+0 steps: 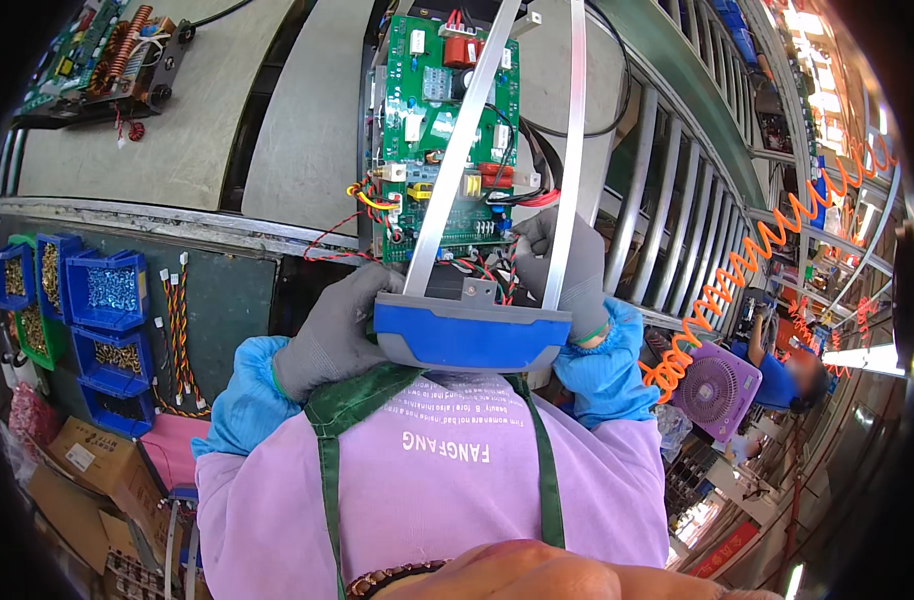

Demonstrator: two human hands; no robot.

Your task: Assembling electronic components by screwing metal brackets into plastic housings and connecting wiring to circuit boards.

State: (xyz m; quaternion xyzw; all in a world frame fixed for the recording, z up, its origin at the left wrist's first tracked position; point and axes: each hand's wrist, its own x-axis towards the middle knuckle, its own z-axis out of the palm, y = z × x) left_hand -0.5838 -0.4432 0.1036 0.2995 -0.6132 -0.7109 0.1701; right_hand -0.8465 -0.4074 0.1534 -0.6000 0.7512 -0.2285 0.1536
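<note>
In front of me stands a device with a green circuit board [445,130] and a blue and grey end panel [472,338] nearest my body. Two silver metal rails [572,150] run from this panel over the board. My left hand [332,325], in a grey glove, is closed at the panel's left end, its fingertips partly hidden there. My gloved right hand [569,262] reaches past the right rail to the board's near right corner. Its fingers are curled beside red and black wires [492,275]; whatever lies between them is hidden.
Blue bins [107,290] of screws and small parts sit at left, beside hanging wire bundles [180,335]. Another open device [107,65] stands far left. A roller conveyor [667,200], an orange coiled hose [722,290] and a purple fan [717,390] are on the right. A co-worker [782,375] is beyond.
</note>
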